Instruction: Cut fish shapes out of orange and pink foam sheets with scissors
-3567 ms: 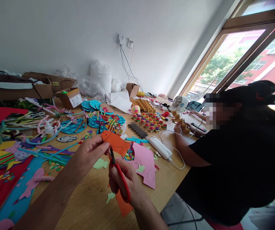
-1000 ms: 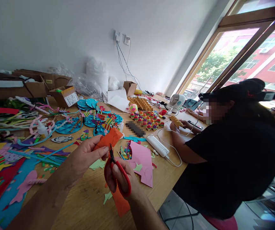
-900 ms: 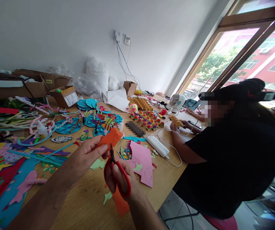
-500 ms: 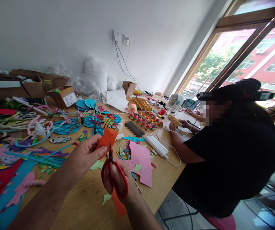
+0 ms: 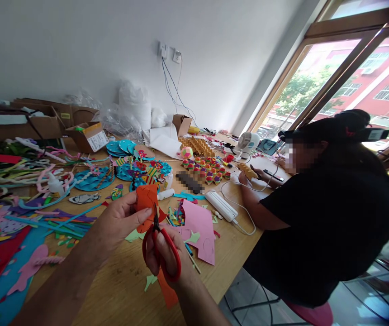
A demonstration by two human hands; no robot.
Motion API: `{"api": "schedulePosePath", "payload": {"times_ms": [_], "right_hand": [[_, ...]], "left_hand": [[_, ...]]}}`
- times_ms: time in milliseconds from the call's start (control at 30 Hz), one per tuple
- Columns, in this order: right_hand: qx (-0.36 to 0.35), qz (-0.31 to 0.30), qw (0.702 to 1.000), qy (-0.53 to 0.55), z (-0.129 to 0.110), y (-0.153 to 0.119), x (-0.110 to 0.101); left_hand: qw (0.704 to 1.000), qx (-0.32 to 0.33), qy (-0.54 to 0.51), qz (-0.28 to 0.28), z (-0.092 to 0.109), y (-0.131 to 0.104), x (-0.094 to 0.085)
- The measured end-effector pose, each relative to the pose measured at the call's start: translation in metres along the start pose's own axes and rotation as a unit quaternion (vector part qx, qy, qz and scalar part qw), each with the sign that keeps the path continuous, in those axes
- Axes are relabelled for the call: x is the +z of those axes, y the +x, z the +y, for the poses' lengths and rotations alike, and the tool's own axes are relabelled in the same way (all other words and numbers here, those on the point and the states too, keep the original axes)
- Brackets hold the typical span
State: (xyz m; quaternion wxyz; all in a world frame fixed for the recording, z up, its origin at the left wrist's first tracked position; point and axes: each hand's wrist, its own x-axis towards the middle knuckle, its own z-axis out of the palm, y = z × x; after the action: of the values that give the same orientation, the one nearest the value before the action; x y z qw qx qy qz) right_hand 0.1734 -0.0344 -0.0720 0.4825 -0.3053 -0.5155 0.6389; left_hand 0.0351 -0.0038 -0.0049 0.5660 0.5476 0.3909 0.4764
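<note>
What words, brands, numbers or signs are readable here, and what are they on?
None can be read for certain.
White label on the small cardboard box: too small.
Yellow label on the larger box behind: too small.
Red mark on the black cap: too blurred.

Power strip (image 5: 221,206) on table (image 5: 113,290), right of scissors (image 5: 156,226)

No lettering is legible: print on the white label (image 5: 97,141) of the small carton (image 5: 78,141) is too tiny, the red mark (image 5: 349,130) on the black cap (image 5: 330,127) blurred.
</note>
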Motion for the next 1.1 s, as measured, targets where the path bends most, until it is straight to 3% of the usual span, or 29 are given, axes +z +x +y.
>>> {"api": "schedulePosePath", "payload": {"times_ms": [333, 800, 1100], "right_hand": [[-0.018, 0.006, 0.998, -0.055, -0.0093, -0.0008, 0.0048], [-0.06, 0.02, 0.995, -0.071, -0.0022, 0.0014, 0.0045], [-0.036, 0.024, 0.997, -0.066, -0.0032, 0.0005, 0.0048]], "left_hand": [[1.0, 0.012, 0.029, -0.002, -0.0036, -0.0022, -0.0016], [1.0, -0.002, 0.013, -0.005, -0.0048, -0.0029, -0.0002], [1.0, 0.003, 0.021, -0.013, -0.0056, -0.0041, -0.001]]}}
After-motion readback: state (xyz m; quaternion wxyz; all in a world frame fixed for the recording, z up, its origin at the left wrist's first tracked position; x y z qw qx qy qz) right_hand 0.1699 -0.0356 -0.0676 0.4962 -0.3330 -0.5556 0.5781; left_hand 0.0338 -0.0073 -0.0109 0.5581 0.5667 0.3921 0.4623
